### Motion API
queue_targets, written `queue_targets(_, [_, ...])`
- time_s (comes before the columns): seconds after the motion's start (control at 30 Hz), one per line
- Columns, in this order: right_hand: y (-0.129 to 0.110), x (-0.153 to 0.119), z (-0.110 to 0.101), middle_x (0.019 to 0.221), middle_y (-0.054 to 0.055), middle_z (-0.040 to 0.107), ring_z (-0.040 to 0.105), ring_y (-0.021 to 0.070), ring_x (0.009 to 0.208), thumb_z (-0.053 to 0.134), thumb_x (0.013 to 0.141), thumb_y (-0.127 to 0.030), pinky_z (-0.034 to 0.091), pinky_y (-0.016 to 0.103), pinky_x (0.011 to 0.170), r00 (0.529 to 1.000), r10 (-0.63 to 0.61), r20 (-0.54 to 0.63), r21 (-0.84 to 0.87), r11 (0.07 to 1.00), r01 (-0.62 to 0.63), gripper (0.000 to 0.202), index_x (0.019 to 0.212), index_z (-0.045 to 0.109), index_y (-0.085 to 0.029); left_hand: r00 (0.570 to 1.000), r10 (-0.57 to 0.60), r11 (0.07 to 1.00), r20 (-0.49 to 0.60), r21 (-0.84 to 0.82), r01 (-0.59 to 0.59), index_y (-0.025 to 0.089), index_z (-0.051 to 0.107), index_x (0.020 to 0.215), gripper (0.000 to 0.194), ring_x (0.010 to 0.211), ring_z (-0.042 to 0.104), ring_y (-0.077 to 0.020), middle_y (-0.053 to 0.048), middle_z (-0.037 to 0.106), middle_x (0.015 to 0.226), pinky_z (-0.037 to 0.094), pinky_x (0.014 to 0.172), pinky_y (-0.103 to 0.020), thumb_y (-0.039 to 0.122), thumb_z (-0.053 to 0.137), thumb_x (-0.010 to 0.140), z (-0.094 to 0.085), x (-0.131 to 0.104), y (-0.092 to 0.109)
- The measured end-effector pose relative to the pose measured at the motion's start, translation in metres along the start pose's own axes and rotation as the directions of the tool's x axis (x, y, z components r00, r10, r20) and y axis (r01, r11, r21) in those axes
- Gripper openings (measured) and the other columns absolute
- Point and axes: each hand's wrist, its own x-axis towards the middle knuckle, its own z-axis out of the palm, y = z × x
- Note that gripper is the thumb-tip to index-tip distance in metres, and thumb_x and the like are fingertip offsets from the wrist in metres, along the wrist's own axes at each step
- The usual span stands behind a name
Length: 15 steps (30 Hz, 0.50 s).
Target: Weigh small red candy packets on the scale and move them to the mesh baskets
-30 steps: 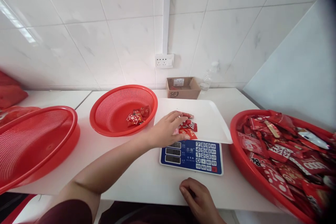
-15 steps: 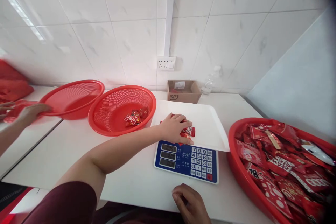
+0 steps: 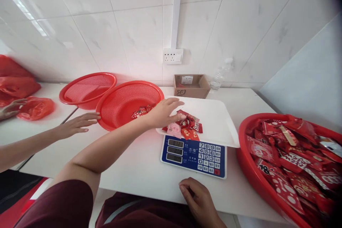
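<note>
My left hand (image 3: 167, 112) hovers open over the left side of the white scale pan (image 3: 216, 121), fingers stretched out, the thumb close to a small pile of wrapped snack packets (image 3: 190, 125). These are red, with a pink one at the front left. Below the pan is the blue keypad panel of a weighing scale (image 3: 193, 156), its displays lit with digits too blurred to read surely. My right hand (image 3: 199, 199) rests at the table's front edge, loosely curled, with nothing visible in it. To the left, a red basket (image 3: 117, 99) holds several packets, partly hidden behind my left hand.
A large red basket (image 3: 244, 149) heaped with packets stands at right. Behind the scale are a cardboard box (image 3: 191, 92) and a clear bottle (image 3: 217, 78). At left are another red basket (image 3: 65, 96), red plastic bags (image 3: 36, 108) and a co-worker's hands (image 3: 80, 123), one near the middle basket.
My left hand has lifted off the packets and moved slightly left, uncovering the pile. A co-worker's hand has moved right to the middle basket. The far-left basket now stands apart from that hand.
</note>
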Motion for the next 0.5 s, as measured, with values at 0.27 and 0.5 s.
queue_targets(0.27, [-0.004,0.003,-0.003,0.069,0.001,0.065,0.061,0.0131,0.063,0.046,0.092,-0.032,0.047,0.021,0.059,1.000,0.009,0.008,0.024,1.000,-0.009,0.024,0.076,0.060,-0.021,0.930,-0.364,0.919,0.058,0.188,0.348,0.018,0.036,0.141,0.055,0.137,0.030,-0.0287,-0.013,0.037,0.148,0.029,0.108,-0.045,0.048,0.034,0.094,-0.021,-0.068,-0.049])
queue_targets(0.5, [0.006,-0.004,0.006,0.065,0.000,0.064,0.061,0.0143,0.061,0.049,0.088,-0.039,0.049,0.022,0.059,0.997,0.062,-0.053,0.015,0.998,-0.061,0.026,0.072,0.062,-0.024,0.850,-0.526,0.756,0.023,0.471,0.455,0.020,0.026,0.146,0.065,0.143,0.014,-0.0293,-0.012,0.021,0.155,0.016,0.113,-0.047,0.051,0.041,0.092,-0.057,-0.077,-0.110])
